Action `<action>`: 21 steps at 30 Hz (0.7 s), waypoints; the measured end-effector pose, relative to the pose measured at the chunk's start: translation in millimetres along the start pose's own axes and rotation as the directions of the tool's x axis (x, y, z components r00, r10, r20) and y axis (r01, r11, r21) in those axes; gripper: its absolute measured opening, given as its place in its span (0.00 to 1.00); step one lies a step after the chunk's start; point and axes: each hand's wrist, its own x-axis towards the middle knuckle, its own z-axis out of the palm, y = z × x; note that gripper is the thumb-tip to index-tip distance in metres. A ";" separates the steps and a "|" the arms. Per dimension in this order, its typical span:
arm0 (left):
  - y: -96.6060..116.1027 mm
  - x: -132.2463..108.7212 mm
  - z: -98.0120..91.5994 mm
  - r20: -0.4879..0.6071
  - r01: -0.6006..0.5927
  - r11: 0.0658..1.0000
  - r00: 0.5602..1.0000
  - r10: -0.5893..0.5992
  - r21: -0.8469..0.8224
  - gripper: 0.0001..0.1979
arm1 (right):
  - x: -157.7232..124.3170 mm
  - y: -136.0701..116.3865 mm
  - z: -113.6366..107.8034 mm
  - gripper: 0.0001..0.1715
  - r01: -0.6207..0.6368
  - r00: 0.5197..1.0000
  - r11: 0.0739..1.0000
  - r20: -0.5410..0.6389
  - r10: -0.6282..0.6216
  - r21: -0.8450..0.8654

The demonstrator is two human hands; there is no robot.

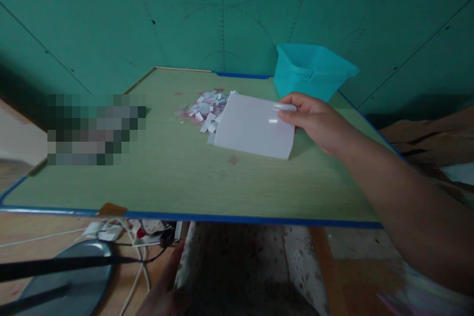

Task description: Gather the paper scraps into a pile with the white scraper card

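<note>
My right hand [309, 116] reaches in from the right, its thumb on top and its fingers behind, closed on the right edge of a glossy white sheet [255, 126]. The sheet is tilted, with its left edge against a pile of small white and grey paper scraps [209, 108] on the table, and covers part of the pile. What looks like my left hand [166, 286] is low at the bottom, below the table edge, dark and blurred; its fingers cannot be made out.
A turquoise plastic bin [314, 71] stands at the table's back right, by the green wall [222, 10]. The pale table [177, 177] has a blue edge strip. Below at left are white cables [135, 281] and a round stool [74, 276]. A patch at left is pixelated.
</note>
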 end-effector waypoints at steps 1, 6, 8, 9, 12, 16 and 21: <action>-1.4 0.9 -1.0 -0.022 -0.020 1.000 1.000 0.020 0.023 0.27 | 1.0 1.5 -1.0 0.06 0.002 1.000 1.000 0.011 -0.002 -0.028; 0.0 -1.5 1.9 0.026 0.067 0.998 0.997 -0.067 -0.004 0.30 | 1.8 6.7 -4.5 0.08 0.053 0.995 0.990 0.087 -0.041 -0.134; 5.0 -4.7 4.3 0.020 0.060 0.998 0.998 -0.060 0.011 0.28 | 0.2 6.2 -3.1 0.08 0.058 0.990 0.990 0.134 -0.041 -0.125; 8.0 -6.0 5.0 0.025 0.064 0.998 0.998 -0.065 0.014 0.28 | -0.9 5.5 -1.5 0.08 0.062 0.986 0.991 0.158 -0.043 -0.115; 17.4 -6.8 5.7 0.106 0.155 0.986 0.983 -0.149 -0.058 0.29 | -5.2 1.5 6.0 0.09 0.079 0.971 0.993 0.234 -0.057 -0.084; 32.0 -4.9 13.6 0.143 0.178 0.980 0.976 -0.164 -0.086 0.39 | -12.9 -7.3 15.1 0.09 0.085 0.947 0.995 0.314 -0.062 -0.060; 49.2 -10.8 37.3 0.174 0.169 0.981 0.973 -0.150 -0.098 0.46 | -15.5 -10.8 16.7 0.08 0.062 0.934 0.998 0.350 -0.069 0.030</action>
